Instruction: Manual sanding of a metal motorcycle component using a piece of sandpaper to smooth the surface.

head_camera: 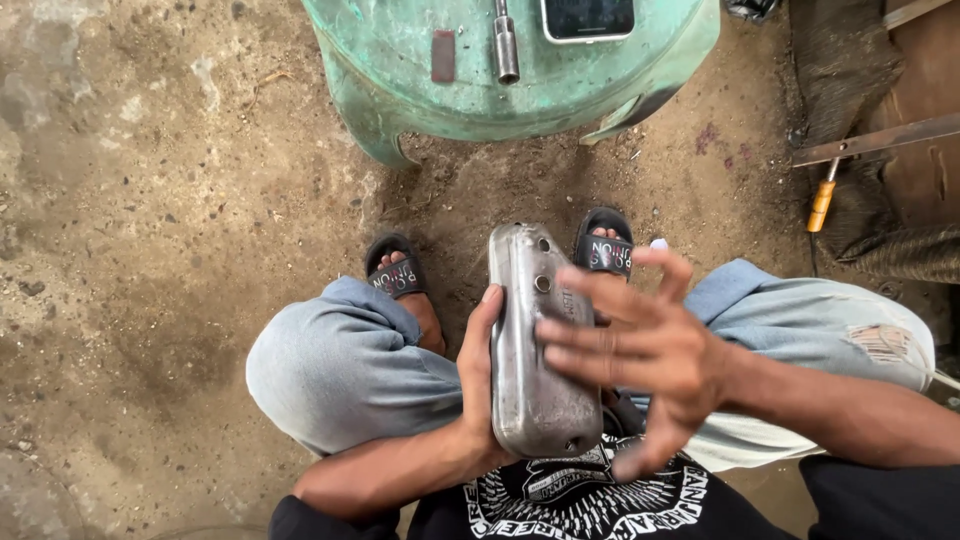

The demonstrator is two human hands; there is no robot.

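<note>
The ground here is bare dirt, packed and gritty, with pale patches and small stones scattered over it. A green plastic stool stands ahead of the person, its seat worn and stained. On it lie a phone, a metal socket and a small dark flat piece. Off to the right, a tool with an orange handle hangs under a metal bar, beside rough dark cloth.

The person squats low, knees in pale jeans spread to either side, black sandals planted in the dirt.

Between the knees is a metal cover, long and rounded, dull grey and scuffed, with a few bolt holes along its right edge. It stands upright on its end, in front of the black printed shirt.

The left hand grips the cover from the left, thumb lying up along its edge and the other fingers hidden behind it. The right hand is open wide, fingers spread and blurred, lying across the cover's right side; whether they press on the metal or just hover over it I cannot tell.
</note>
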